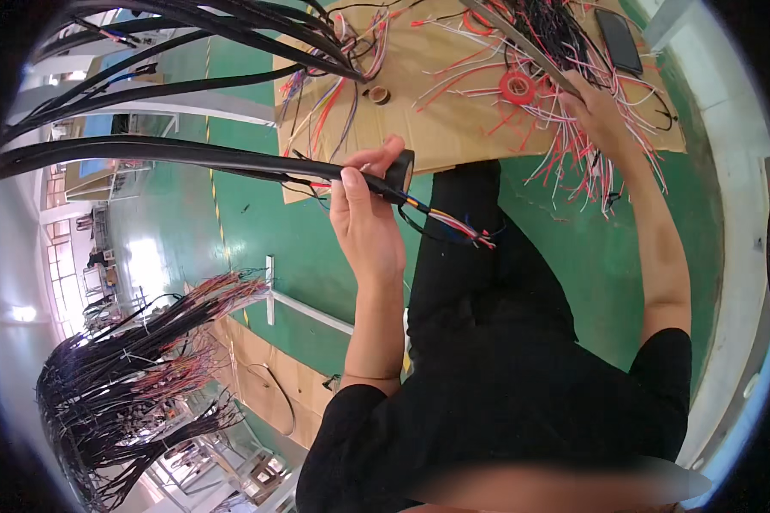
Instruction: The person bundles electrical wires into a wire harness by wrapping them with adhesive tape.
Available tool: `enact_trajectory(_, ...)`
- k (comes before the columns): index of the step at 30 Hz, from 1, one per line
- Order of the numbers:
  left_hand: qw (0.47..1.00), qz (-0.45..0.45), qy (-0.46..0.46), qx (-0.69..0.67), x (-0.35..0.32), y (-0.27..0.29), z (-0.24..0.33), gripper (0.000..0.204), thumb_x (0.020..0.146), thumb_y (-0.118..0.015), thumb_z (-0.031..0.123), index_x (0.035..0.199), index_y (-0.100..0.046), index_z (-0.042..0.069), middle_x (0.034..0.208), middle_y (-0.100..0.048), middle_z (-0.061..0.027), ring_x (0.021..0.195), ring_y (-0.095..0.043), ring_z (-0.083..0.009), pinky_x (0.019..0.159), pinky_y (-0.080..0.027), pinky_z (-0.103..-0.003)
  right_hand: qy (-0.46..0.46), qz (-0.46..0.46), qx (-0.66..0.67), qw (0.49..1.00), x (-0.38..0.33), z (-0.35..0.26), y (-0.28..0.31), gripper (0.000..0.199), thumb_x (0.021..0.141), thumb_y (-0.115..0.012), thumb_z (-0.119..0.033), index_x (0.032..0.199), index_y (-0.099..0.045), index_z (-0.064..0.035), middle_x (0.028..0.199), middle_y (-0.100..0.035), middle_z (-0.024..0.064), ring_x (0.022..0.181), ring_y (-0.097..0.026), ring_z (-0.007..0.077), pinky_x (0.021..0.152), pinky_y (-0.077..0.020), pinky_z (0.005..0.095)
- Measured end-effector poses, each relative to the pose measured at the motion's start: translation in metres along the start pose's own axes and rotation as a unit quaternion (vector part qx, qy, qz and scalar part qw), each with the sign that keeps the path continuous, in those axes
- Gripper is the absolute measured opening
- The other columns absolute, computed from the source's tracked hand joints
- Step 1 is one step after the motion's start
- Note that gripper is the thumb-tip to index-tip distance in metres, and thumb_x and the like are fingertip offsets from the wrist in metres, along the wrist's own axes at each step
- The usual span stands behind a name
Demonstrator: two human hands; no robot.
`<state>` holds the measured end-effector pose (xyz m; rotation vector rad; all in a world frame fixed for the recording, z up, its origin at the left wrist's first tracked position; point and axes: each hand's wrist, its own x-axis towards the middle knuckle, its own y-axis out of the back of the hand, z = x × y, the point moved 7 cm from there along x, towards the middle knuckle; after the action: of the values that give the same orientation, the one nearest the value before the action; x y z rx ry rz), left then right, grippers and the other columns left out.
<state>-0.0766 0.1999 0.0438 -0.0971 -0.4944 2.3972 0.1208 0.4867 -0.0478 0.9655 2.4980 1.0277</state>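
My left hand (pixel 370 227) is closed around a thick black cable (pixel 222 156) that comes in from the left. A roll of black tape (pixel 406 168) is in the same hand, against the cable. Past the fingers, thin coloured wires (pixel 453 222) stick out of the cable's end. At the upper right, my right hand (pixel 592 113) is closed on the lower end of a long, flat grey-brown strip (pixel 522 43). Beneath it spreads a heap of red and white wires (pixel 573 145) with black leads.
Cardboard (pixel 436 128) covers the bench, bearing a red tape roll (pixel 516 87), a small brown roll (pixel 378 95) and a dark phone (pixel 618 41). More black cables (pixel 257 38) hang at the upper left. A large wire bundle (pixel 120 376) hangs at the lower left.
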Motion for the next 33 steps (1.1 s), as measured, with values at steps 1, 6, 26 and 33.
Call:
enact_trajectory(1,1.000,0.004,-0.001,0.017,0.002,-0.002,0.001,0.039,0.108,-0.037,0.031,0.115,-0.054,-0.004,0.118,-0.065,-0.0248,0.119,-0.059,-0.0283,0.102,-0.046,-0.040,-0.004,0.000,0.001,1.000,-0.010,-0.006,0.003,0.045,0.097,-0.058,-0.031,0.130,-0.054,-0.0006,0.085,-0.062,0.0077,0.076,-0.058,0.0213,0.069,-0.0458,0.0322)
enact_trajectory(6,0.996,0.011,-0.033,0.080,0.006,-0.012,0.013,0.040,0.108,-0.037,0.030,0.115,-0.055,-0.005,0.119,-0.064,-0.0254,0.121,-0.057,-0.0293,0.106,-0.042,-0.041,-0.062,-0.107,0.304,0.945,-0.081,-0.060,-0.013,0.031,0.100,-0.052,-0.030,0.119,-0.061,-0.0060,0.077,-0.050,-0.0053,0.067,-0.043,0.0051,0.060,-0.0375,0.0203)
enact_trajectory(26,0.999,0.002,-0.021,0.050,-0.007,-0.028,0.006,0.047,0.105,-0.035,0.045,0.123,-0.053,0.005,0.131,-0.054,-0.0288,0.111,-0.062,-0.0348,0.087,-0.059,-0.045,0.148,-0.003,0.302,0.942,-0.152,-0.098,-0.042,0.019,0.085,-0.062,0.003,0.104,-0.063,0.0007,0.072,-0.058,0.0087,0.053,-0.055,0.0168,0.050,-0.0430,0.0293)
enact_trajectory(33,0.999,-0.015,-0.017,0.047,-0.006,-0.024,0.006,0.046,0.106,-0.035,0.044,0.122,-0.053,0.005,0.131,-0.054,-0.0287,0.111,-0.062,-0.0342,0.089,-0.058,-0.046,0.154,-0.009,0.291,0.944,-0.148,-0.099,-0.040,0.020,0.085,-0.062,0.004,0.105,-0.063,0.0009,0.072,-0.059,0.0086,0.053,-0.056,0.0161,0.050,-0.0435,0.0283)
